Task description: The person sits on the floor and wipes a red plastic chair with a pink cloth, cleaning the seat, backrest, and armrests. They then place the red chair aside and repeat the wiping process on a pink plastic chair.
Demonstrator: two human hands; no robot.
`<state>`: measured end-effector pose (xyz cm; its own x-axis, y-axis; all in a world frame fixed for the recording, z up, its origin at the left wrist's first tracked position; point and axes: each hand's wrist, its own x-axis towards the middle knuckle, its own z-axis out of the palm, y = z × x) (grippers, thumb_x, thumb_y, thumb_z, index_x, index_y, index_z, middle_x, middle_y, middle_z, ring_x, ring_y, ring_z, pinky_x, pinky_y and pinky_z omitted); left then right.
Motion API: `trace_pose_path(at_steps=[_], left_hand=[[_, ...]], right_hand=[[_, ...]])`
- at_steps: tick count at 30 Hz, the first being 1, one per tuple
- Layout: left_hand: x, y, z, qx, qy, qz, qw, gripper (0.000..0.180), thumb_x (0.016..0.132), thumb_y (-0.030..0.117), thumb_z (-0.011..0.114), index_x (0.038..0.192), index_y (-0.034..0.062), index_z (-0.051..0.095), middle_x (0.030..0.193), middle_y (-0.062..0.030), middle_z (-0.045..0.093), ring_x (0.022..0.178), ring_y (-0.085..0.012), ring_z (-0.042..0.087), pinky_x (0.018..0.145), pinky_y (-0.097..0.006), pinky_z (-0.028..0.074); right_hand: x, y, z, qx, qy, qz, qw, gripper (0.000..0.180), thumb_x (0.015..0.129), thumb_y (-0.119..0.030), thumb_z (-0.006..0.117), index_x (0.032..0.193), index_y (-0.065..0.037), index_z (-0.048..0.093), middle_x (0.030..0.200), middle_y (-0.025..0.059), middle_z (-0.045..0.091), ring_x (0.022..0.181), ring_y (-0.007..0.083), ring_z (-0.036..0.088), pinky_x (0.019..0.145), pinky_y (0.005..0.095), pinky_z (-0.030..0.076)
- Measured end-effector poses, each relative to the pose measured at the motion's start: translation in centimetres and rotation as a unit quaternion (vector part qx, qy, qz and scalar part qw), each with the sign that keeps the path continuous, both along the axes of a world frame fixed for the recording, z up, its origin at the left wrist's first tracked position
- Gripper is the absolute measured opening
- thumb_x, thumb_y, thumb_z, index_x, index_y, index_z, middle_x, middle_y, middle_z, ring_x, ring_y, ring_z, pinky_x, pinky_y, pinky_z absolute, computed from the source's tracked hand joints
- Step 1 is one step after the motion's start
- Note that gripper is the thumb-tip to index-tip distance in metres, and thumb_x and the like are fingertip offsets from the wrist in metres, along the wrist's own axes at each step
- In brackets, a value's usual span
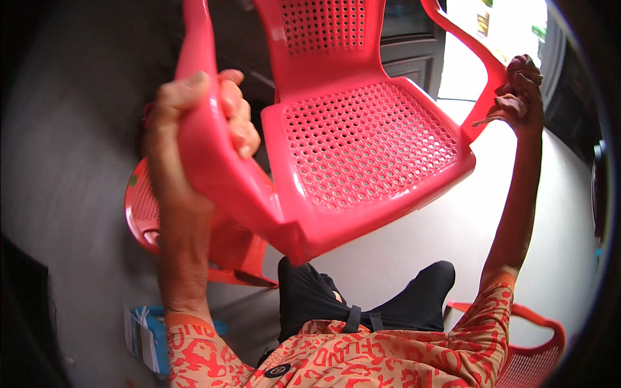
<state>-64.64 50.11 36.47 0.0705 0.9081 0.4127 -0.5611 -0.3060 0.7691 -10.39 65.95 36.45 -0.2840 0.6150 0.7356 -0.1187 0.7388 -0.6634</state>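
Raised red chair [362,149] fills the upper middle of view — its perforated seat and back block any reach straight ahead. Left hand [207,116] is wrapped round the left armrest, right hand [521,90] grips the right armrest; both are occupied. 2 more red chairs hem the floor: one [162,220] low at left, just behind the left forearm, another [537,343] at lower right beside the right elbow. Blue-and-white box [145,336] lies on the floor at lower left. Open room — pale floor [453,239] under the seat's front edge, between chair and knees.
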Motion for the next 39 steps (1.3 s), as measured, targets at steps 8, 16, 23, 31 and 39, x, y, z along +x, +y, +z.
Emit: trace_pose_path(at_steps=[8, 16, 23, 31, 39], left_hand=[[0.0, 1.4, -4.5, -0.052, -0.059, 0.031, 0.996, 0.038, 0.084, 0.023, 0.051, 0.11, -0.0043, 0.048, 0.07, -0.0045, 0.049, 0.053, -0.0155, 0.051, 0.051, -0.03, 0.045], [2.4, -1.2, -5.4, -0.144, -0.075, 0.055, 0.985, 0.039, 0.082, 0.018, 0.051, 0.115, -0.0006, 0.04, 0.079, -0.0109, 0.05, 0.061, -0.0197, 0.051, 0.058, -0.036, 0.049], [5.2, -3.9, -1.9, -0.186, -0.003, 0.1, 0.977, 0.049, 0.081, 0.024, 0.055, 0.119, -0.0018, 0.037, 0.079, -0.0123, 0.05, 0.062, -0.0213, 0.054, 0.064, -0.039, 0.05], [6.3, -6.0, -0.1, -0.199, 0.096, 0.073, 0.973, 0.048, 0.087, 0.015, 0.058, 0.124, -0.0003, 0.032, 0.087, -0.0116, 0.057, 0.079, -0.022, 0.061, 0.085, -0.044, 0.049], [6.0, -4.2, 5.5, -0.28, 0.178, 0.031, 0.943, 0.036, 0.092, 0.013, 0.054, 0.118, -0.0032, 0.035, 0.099, -0.0148, 0.062, 0.093, -0.0214, 0.061, 0.094, -0.038, 0.043]], right_hand=[[-9.7, -3.5, 2.6, -0.109, 0.151, -0.257, 0.948, 0.013, 0.089, -0.016, 0.058, 0.099, -0.009, 0.056, 0.084, -0.0004, 0.055, 0.07, 0.0077, 0.054, 0.066, 0.0223, 0.047], [-12.0, -1.0, 5.1, -0.231, 0.23, -0.255, 0.91, 0.019, 0.084, -0.014, 0.059, 0.101, -0.008, 0.057, 0.084, -0.0014, 0.057, 0.077, 0.0095, 0.054, 0.072, 0.0241, 0.045], [-10.4, -0.3, 6.0, -0.276, 0.238, -0.285, 0.887, 0.014, 0.081, -0.015, 0.061, 0.092, -0.008, 0.056, 0.075, -0.0025, 0.053, 0.067, 0.0079, 0.049, 0.063, 0.0224, 0.042], [-10.5, -0.1, 7.6, -0.295, 0.276, -0.286, 0.869, 0.019, 0.081, -0.016, 0.062, 0.096, -0.005, 0.058, 0.081, 0.0015, 0.057, 0.07, 0.0114, 0.054, 0.068, 0.026, 0.046], [-10.1, -0.6, 7.6, -0.333, 0.033, -0.601, 0.726, 0.05, 0.08, -0.048, 0.065, 0.101, -0.003, 0.055, 0.083, 0.0066, 0.062, 0.079, 0.0166, 0.061, 0.072, 0.0321, 0.05]])
